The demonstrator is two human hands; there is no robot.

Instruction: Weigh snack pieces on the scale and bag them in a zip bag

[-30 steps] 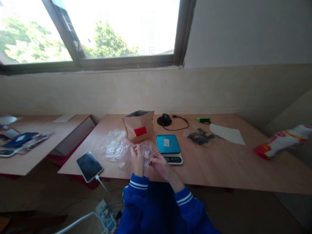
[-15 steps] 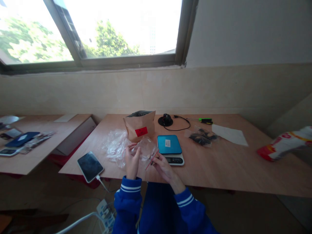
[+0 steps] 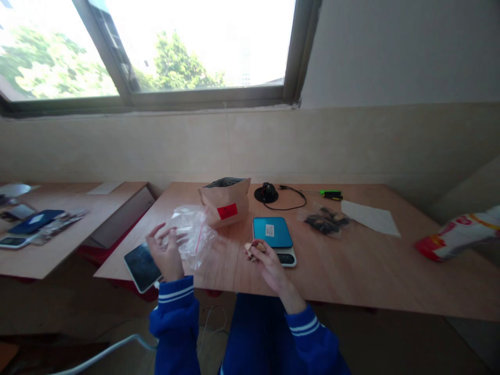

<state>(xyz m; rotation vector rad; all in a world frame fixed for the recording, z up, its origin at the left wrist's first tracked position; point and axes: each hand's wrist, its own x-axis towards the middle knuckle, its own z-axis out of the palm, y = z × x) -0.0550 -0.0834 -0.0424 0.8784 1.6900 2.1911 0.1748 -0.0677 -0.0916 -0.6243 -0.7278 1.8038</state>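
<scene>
Left hand [image 3: 167,256] is pinching the bag [image 3: 192,233] with fingers half spread, right hand [image 3: 266,259] is gripping some tan bits [image 3: 250,247] by the scale [image 3: 273,235].

Left hand [image 3: 166,253]: raised, palm toward me, 4 fingers spread and curled upward; whether my thumb closes against them is unclear. Right hand [image 3: 265,259]: held lower, fingertips pinched together. My forearms, in blue sleeves with 2 white cuff stripes, are well apart.
</scene>
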